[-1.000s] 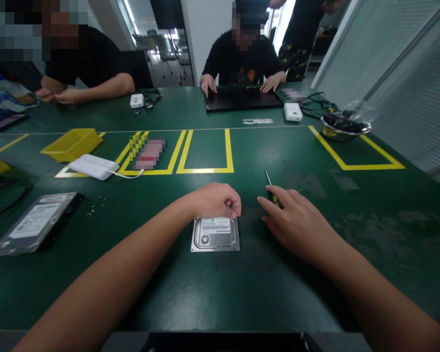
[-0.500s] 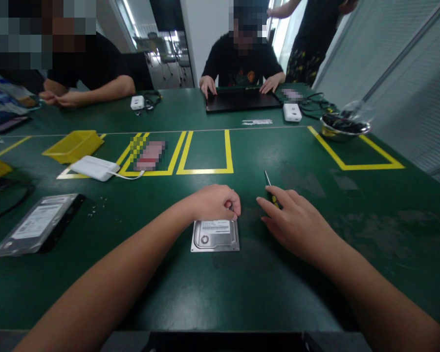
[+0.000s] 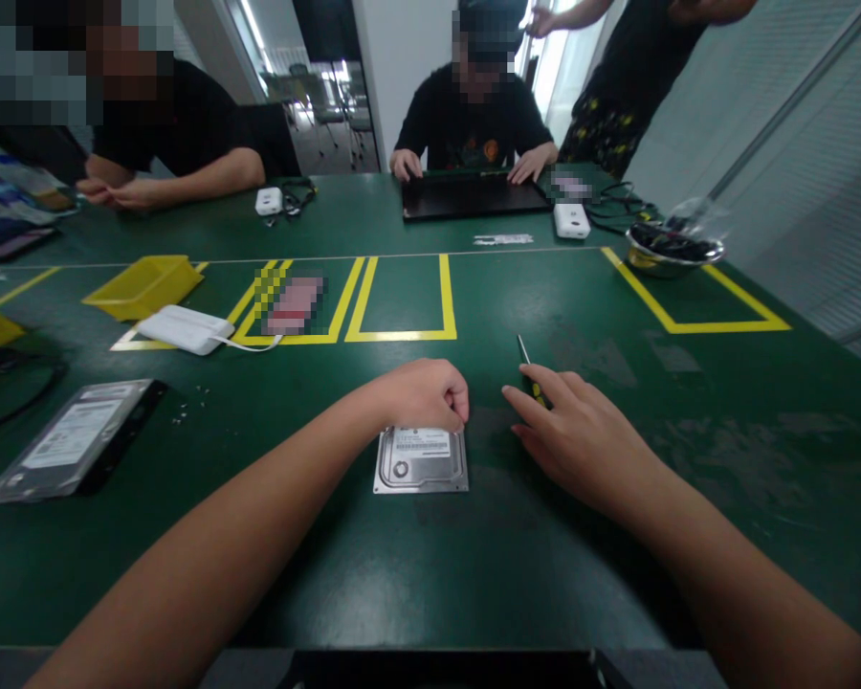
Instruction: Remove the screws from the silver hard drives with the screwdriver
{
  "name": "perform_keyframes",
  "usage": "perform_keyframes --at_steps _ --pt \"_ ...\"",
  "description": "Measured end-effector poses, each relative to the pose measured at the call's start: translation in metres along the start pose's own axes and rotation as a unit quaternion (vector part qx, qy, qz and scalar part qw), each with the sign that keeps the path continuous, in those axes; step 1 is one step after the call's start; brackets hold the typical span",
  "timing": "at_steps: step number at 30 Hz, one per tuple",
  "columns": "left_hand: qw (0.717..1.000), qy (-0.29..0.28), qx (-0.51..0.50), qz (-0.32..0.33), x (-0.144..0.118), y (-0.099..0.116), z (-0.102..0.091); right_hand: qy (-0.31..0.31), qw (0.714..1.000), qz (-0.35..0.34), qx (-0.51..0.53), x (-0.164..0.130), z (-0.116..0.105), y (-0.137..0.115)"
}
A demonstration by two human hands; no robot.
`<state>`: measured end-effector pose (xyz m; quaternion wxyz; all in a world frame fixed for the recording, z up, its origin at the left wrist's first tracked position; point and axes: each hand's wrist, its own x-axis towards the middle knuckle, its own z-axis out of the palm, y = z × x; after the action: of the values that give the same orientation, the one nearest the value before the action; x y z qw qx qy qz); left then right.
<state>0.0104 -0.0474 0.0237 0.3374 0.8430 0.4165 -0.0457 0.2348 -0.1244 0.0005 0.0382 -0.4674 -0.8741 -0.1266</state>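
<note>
A silver hard drive (image 3: 422, 467) lies flat on the green table, label side up. My left hand (image 3: 430, 394) is closed over its far edge, fingers curled inward; whatever they may pinch is hidden. To the right, my right hand (image 3: 570, 416) rests low on the table with its fingers spread. Beneath those fingers lies a screwdriver (image 3: 523, 348) with a thin metal shaft and a partly covered yellow-and-black handle. The index fingertip is at the shaft.
At left are a bagged drive (image 3: 78, 431) and several small screws (image 3: 181, 413). Farther back are a yellow bin (image 3: 143, 287), a white power bank (image 3: 187, 328) with a cable, and a metal bowl (image 3: 671, 258) of dark items. Across the table, a person touches a black panel (image 3: 474, 197).
My left hand has shifted very slightly left over the drive. The right hand and screwdriver stay put. A standing person at the back has moved a little right.
</note>
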Motion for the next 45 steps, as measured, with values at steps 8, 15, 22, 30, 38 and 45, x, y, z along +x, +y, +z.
perform_keyframes --at_steps 8,15,22,30,38,45 --pt "1.0 -0.002 -0.007 -0.001 -0.001 0.001 0.0 -0.014 1.0 0.007 -0.005 0.001 0.0 -0.001" --pt "1.0 0.012 -0.018 -0.011 -0.005 -0.002 0.004 -0.006 1.0 0.003 -0.005 0.0 0.001 -0.001" --pt "0.999 0.006 -0.034 -0.004 -0.007 -0.005 0.003 -0.011 1.0 0.002 -0.005 0.0 0.002 0.0" --pt "0.994 0.104 0.0 0.026 -0.027 -0.002 0.013 -0.032 0.999 0.01 -0.008 0.0 0.0 -0.001" --pt "0.977 0.178 0.116 0.036 -0.06 0.01 0.036 -0.05 0.997 0.055 -0.027 0.001 -0.004 -0.001" --pt "0.954 0.216 0.186 0.091 -0.067 0.002 0.051 -0.089 0.991 0.096 -0.025 0.002 0.0 0.001"
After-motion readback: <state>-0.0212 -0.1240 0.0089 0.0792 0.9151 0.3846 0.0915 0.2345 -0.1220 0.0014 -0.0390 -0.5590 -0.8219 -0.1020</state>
